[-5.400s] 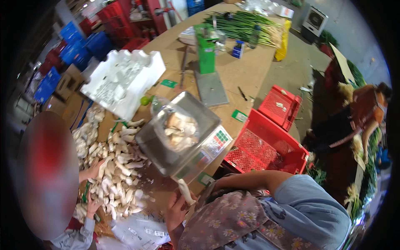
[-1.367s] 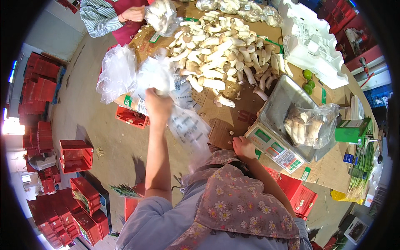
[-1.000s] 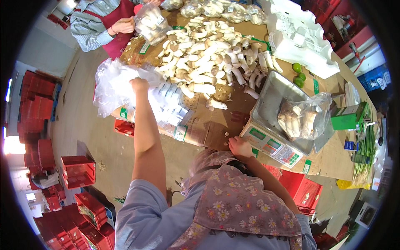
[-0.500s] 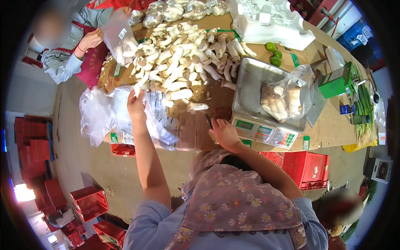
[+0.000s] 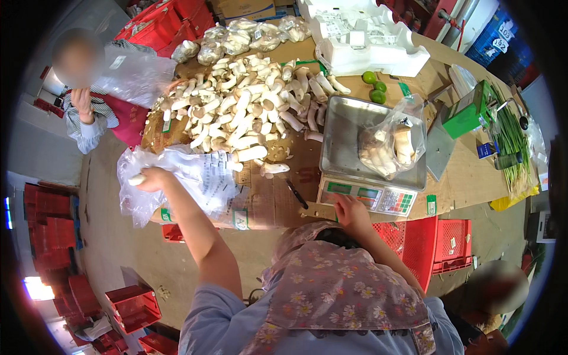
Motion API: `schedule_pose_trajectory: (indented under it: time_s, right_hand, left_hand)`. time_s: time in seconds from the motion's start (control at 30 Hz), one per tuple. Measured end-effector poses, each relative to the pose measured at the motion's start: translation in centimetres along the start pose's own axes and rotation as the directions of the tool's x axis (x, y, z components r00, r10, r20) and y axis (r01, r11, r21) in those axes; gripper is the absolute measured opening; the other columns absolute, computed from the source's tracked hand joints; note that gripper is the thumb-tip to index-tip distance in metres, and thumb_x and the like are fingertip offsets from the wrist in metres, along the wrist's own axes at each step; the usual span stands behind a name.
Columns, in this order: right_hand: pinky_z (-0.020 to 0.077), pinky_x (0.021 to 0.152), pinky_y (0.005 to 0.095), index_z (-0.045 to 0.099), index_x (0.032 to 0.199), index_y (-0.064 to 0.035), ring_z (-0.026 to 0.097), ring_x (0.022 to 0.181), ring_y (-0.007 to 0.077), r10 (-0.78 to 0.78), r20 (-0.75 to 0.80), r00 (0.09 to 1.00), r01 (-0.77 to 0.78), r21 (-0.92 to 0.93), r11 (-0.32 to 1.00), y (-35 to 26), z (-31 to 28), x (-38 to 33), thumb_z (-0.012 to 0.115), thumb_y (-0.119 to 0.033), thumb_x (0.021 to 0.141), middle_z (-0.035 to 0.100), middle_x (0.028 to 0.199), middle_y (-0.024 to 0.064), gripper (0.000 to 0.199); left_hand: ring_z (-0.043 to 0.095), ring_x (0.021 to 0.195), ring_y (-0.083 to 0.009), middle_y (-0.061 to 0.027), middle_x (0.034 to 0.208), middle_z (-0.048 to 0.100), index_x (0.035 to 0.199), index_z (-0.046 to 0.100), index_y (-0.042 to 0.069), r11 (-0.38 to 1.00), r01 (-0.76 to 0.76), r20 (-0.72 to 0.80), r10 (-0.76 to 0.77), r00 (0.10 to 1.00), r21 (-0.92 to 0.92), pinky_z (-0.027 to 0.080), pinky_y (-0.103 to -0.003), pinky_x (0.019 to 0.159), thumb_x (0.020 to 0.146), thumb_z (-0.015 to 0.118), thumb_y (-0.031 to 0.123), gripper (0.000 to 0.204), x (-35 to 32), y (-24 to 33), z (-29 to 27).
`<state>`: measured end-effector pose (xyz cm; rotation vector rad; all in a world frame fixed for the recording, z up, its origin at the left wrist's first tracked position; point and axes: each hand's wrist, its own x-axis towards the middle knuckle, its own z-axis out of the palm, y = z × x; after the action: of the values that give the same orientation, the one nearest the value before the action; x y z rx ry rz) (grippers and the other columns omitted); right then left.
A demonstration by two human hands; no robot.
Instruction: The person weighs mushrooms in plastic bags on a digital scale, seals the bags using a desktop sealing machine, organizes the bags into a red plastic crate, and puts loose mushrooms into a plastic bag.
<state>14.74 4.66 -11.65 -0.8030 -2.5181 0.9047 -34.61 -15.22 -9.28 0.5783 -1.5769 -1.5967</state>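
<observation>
My left hand (image 5: pixel 156 179) is closed over clear printed plastic bags (image 5: pixel 204 177) at the table's left front. The white tip of a king oyster mushroom (image 5: pixel 137 179) sticks out past its fingers. My right hand (image 5: pixel 351 211) rests against the front of a digital scale (image 5: pixel 370 197), fingers loosely bent and apart, holding nothing visible. A dark-handled knife (image 5: pixel 297 194) lies to the left of the scale. On the metal weighing tray sits a clear bag of mushrooms (image 5: pixel 387 155). Beyond my hands spreads a big heap of loose king oyster mushrooms (image 5: pixel 236 106).
Across the table at left, a person (image 5: pixel 89 115) holds a large clear bag (image 5: pixel 139 74). Filled mushroom bags (image 5: pixel 236 38) line the far edge, beside a white foam box (image 5: pixel 367 50). Green limes (image 5: pixel 377 89), a green box (image 5: pixel 470 109) and long green stalks (image 5: pixel 515 151) lie right. Red crates (image 5: pixel 435 245) stand below.
My left hand has moved left and nearer, over the plastic bags. My right hand has shifted right from beside the knife to the scale's front. The other person's bag has swung left.
</observation>
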Motion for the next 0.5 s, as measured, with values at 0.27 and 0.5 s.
schedule_pose_trajectory:
  time_s: [0.27, 0.5]
  right_hand:
    - [0.0455, 0.066, 0.0468, 0.06, 0.094, -0.0032, 0.057, 0.078, 0.0398, -0.026, -0.084, 0.996, 0.028, 0.031, 0.999, -0.3, -0.9, -1.4, 0.059, -0.009, 0.079, 0.061, 0.081, 0.0184, 0.016]
    - [0.0449, 0.061, 0.049, 0.059, 0.09, -0.0072, 0.057, 0.074, 0.0428, 0.17, -0.206, 0.964, -0.176, -0.014, 0.984, 3.5, -2.2, -3.4, 0.054, -0.013, 0.082, 0.06, 0.08, 0.0197, 0.011]
  left_hand:
    - [0.062, 0.081, -0.0323, -0.0169, 0.095, 0.064, 0.108, 0.058, -0.004, 0.918, -0.188, 0.494, -0.009, 0.869, 0.348, 0.05, -0.043, 0.071, 0.076, 0.069, 0.051, 0.065, 9.3, -3.1, 4.2]
    - [0.062, 0.093, -0.024, -0.0137, 0.114, 0.06, 0.119, 0.054, 0.0, 0.843, 0.116, 0.596, -0.462, 0.656, 0.526, 0.053, -0.036, 0.063, 0.082, 0.063, 0.054, 0.066, -4.4, -7.0, 6.2]
